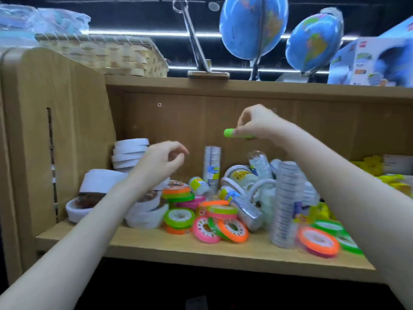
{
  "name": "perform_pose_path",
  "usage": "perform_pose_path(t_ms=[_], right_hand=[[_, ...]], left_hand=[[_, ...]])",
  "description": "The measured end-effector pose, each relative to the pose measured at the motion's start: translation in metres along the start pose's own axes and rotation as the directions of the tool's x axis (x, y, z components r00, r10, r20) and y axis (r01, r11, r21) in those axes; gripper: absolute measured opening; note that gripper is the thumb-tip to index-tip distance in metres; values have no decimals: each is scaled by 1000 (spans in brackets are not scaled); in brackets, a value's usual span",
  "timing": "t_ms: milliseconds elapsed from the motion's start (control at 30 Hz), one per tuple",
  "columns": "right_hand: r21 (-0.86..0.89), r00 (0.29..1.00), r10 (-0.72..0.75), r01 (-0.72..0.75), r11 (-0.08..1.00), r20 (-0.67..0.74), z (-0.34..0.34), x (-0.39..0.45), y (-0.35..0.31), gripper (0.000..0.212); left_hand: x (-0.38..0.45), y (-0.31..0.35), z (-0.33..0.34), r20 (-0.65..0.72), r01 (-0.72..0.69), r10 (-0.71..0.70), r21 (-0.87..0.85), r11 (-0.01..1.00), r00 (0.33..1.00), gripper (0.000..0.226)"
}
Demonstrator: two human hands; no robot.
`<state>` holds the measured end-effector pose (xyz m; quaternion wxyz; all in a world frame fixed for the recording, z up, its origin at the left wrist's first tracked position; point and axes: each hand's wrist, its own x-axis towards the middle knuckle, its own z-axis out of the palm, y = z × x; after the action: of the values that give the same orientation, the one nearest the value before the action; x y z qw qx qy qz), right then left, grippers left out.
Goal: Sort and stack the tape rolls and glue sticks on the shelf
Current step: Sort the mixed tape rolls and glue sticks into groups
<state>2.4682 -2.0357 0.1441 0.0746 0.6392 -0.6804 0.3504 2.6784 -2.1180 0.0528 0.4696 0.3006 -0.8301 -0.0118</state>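
Two bare forearms nearest the lens, reaching in from the lower corners toward a wooden shelf (156, 245). Left hand (159, 161) raised above the white rolls, fingers loosely curled, thumb and forefinger close together, grasping nothing. Right hand (257, 123) higher up, in front of the back panel, pinching a green glue stick (232, 133) held roughly level, capped end pointing left, well clear of the pile below.

On the shelf board, at the left, a heap of white tape rolls (130, 154), some stacked against the side wall, others tumbled in front. In the middle, a scatter of neon tape rolls (180, 217) in orange, green and pink, some lying flat in short stacks, some leaning on edge against one another. Behind them, an upright sleeve of clear tape rolls (211, 166) near the back panel, with more wrapped clear rolls lying tilted around it. Nearer the front edge, a taller clear stack (285, 204) standing upright, blurred. Further neon rolls (318, 241) at the right, partly behind the right forearm. Yellow items at the far right, too blurred to identify.

On top of the unit, a woven basket (116, 57), two blue globes (253, 25) on stands, and a printed box (371, 61)
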Motion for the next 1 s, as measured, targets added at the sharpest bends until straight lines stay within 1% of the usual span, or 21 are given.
perform_pose_path(t_ms=[100,167,233,267,300,367,467,500,567,633,667,767,867,933,1000], right_hand=[[130,991,31,-14,991,-132,-48,-33,35,24],[205,970,60,-11,979,-234,-74,-60,64,20],[226,948,102,-33,974,-302,-88,-89,96,22],[229,940,129,-56,972,-317,-89,-103,113,23],[229,934,164,-93,969,-317,-86,-116,130,24],[235,919,261,-195,952,-296,-75,-136,165,24],[266,876,403,-336,904,-264,-58,-144,210,13],[272,857,431,-359,893,-283,-54,-141,222,10],[243,801,451,-382,892,-394,-50,-133,243,12],[154,743,415,-397,905,-525,-47,-122,262,14],[105,727,394,-409,906,-563,-45,-117,268,15],[28,698,350,-428,904,-624,-43,-106,279,22],[12,668,235,-321,947,-706,-47,-99,281,20],[6,643,131,-192,981,-754,-51,-98,277,19],[-22,677,23,-57,998,-736,-50,-96,268,20]], left_hand=[[2,50,22,-58,-58,54,-85,995,997,20],[-1,85,41,-54,-92,85,-152,984,995,24],[-6,116,60,-29,-145,142,-209,967,989,28],[-9,128,69,-10,-172,174,-239,956,985,29],[-12,139,78,3,-198,206,-262,945,979,34],[-14,151,94,19,-238,253,-275,931,967,52],[-14,154,112,30,-255,272,-263,930,962,58],[-15,152,115,31,-259,278,-280,924,960,59],[-16,150,119,20,-265,287,-324,908,958,57],[-17,150,123,2,-258,276,-348,901,961,54],[-17,151,124,-1,-249,266,-356,901,964,51],[-16,155,130,-1,-226,242,-368,902,970,39],[-16,155,134,-12,-228,243,-392,891,970,34],[-16,152,136,-32,-222,231,-435,873,972,31],[-16,151,137,-51,-223,226,-468,855,973,29]])
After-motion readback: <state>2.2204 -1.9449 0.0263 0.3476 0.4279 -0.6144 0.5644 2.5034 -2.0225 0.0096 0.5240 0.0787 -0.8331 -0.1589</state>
